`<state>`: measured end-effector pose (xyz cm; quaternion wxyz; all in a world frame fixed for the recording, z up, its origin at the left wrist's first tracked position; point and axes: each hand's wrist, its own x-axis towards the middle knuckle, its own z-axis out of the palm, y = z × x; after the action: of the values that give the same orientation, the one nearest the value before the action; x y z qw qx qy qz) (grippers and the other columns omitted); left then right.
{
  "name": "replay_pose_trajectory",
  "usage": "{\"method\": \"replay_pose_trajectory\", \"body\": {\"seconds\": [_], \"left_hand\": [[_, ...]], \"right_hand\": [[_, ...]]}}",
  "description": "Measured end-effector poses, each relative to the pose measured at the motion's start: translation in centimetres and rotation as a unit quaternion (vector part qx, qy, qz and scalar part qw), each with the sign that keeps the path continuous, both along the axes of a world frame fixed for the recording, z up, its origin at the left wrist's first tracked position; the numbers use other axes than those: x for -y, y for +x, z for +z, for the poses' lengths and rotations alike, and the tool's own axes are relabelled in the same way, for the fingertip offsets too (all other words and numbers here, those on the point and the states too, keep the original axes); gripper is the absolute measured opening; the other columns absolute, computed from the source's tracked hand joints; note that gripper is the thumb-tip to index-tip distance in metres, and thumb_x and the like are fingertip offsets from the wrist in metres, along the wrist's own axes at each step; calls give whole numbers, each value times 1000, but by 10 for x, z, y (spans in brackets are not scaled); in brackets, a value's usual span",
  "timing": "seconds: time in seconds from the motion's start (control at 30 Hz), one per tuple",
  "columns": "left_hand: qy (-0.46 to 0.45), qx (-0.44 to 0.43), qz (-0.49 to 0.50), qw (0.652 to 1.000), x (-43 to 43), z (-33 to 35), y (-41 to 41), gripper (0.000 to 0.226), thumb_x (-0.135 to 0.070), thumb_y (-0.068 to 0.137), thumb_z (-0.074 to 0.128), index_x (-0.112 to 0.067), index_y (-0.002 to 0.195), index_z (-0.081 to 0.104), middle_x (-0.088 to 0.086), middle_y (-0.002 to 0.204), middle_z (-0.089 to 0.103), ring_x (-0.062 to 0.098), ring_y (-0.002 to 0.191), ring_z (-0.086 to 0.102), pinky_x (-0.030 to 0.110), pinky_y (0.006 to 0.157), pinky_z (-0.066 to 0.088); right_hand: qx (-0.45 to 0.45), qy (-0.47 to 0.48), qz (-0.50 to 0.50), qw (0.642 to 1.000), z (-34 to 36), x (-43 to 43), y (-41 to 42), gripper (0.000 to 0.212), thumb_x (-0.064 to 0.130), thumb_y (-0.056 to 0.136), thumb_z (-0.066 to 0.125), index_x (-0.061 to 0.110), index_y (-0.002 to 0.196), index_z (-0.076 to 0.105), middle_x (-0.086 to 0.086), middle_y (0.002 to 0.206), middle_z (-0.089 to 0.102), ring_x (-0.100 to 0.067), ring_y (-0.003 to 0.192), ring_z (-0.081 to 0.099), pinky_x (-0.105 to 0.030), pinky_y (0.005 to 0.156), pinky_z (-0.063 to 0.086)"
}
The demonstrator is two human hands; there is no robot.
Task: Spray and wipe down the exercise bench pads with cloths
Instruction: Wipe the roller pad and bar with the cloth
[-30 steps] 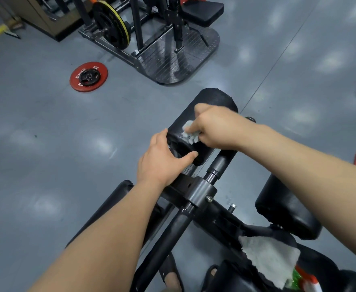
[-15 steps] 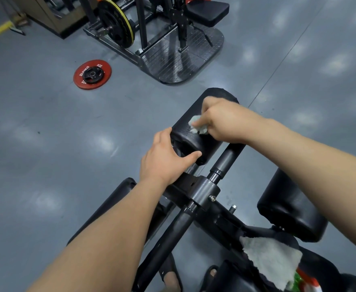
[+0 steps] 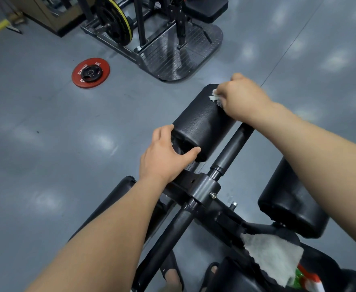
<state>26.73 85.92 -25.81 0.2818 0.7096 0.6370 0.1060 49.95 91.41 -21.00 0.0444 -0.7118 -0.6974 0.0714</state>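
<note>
**A:** What is the right hand [image 3: 243, 98] holding?

**B:** A small white cloth [image 3: 214, 97], bunched in curled fingers so that only a tuft pokes out on the left. It is pressed onto the top of the black roller pad [image 3: 202, 123], at the pad's far end.

**A:** And the left hand [image 3: 165, 158]?

**B:** It clasps the near end of the same roller pad, with the thumb across the end face and the fingers wrapped over the left edge.

**A:** What carries the pad?

**B:** A dark metal frame [image 3: 202, 187]. A round bar [image 3: 233, 147] runs just beside the pad on its right, down into a collar with a bolt.

**A:** Are there other pads?

**B:** Two more black ones, nearer the person. The right pad [image 3: 291, 203] sits below the right forearm. The left pad [image 3: 120, 192] is partly hidden by the left forearm.

**A:** Any other cloth?

**B:** A second cloth [image 3: 273, 257], pale and ragged-edged, lies draped over the frame near the bottom right corner. Just past its lower edge is a green, red and white object [image 3: 305, 279]. I cannot tell what it is.

**A:** And around the bench?

**B:** The floor [image 3: 46, 144] is grey. A red weight plate [image 3: 90, 72] lies flat on it to the far left, well apart from the bench. A black rack [image 3: 173, 49] holding a yellow-rimmed plate stands at the far edge. Two sandalled feet [image 3: 171, 272] show at the bottom edge.
</note>
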Motion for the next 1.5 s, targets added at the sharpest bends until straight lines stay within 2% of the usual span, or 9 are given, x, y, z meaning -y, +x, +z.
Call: {"method": "replay_pose_trajectory", "body": {"seconds": [0.07,0.27,0.5,0.57,0.73,0.93,1.13,1.33,1.5], "left_hand": [[3,1,6,1000,0,0,0,82,-82,74,59,-40,141,35,-21,143,39,14,107,62,46,95,52],[-3,-5,16,1000,-1,0,1,76,-79,76,57,-41,137,33,-16,141,51,19,112,60,47,96,50],[0,-10,12,1000,-1,-3,2,94,-82,75,58,-39,151,25,-17,152,38,21,126,56,47,103,46],[-4,-18,10,1000,-2,-4,2,102,-84,74,57,-35,156,21,-17,156,33,21,129,54,47,104,46],[-15,-29,5,999,-3,-3,1,108,-88,71,54,-32,158,21,-18,154,30,20,125,57,48,102,47],[-13,-14,7,1000,-2,-3,0,102,-87,70,59,-37,152,26,-19,154,33,17,127,56,46,104,46],[-14,-7,7,1000,-3,-3,-1,99,-85,67,64,-41,147,26,-17,153,40,17,129,54,44,103,44],[-17,0,6,1000,-3,-3,-2,99,-87,66,64,-43,146,25,-18,152,41,17,127,55,44,102,45],[-19,-20,5,1000,-3,-2,-2,111,-87,67,64,-38,155,19,-13,155,37,21,133,52,44,104,42]], "right_hand": [[12,-2,-2,1000,-1,-1,-4,23,14,95,57,11,113,70,-17,104,49,-43,88,59,-37,71,45],[-33,-17,177,983,6,29,-32,20,21,94,59,17,106,75,-5,95,50,-33,82,59,-42,71,50],[2,6,-13,1000,0,-6,6,18,13,95,57,11,102,73,-13,103,43,-42,82,57,-43,78,53],[2,3,8,1000,0,-5,-3,15,9,92,56,10,96,71,-14,105,47,-42,84,58,-42,75,52],[-60,-22,148,987,7,14,-19,23,23,97,62,25,113,77,-1,105,54,-27,92,60,-35,80,48],[-12,-9,-17,1000,4,-15,6,31,14,96,58,16,123,72,-17,119,50,-41,99,60,-36,86,47],[-51,-43,93,993,5,3,-8,30,16,92,62,22,119,74,-1,110,52,-25,106,59,-24,82,37],[-62,41,-51,996,1,-22,14,30,17,95,59,18,123,72,-14,117,54,-34,106,58,-28,82,38],[-50,-6,23,998,-5,-14,-3,26,16,96,60,18,117,75,-9,114,57,-31,105,59,-27,82,39]]}}
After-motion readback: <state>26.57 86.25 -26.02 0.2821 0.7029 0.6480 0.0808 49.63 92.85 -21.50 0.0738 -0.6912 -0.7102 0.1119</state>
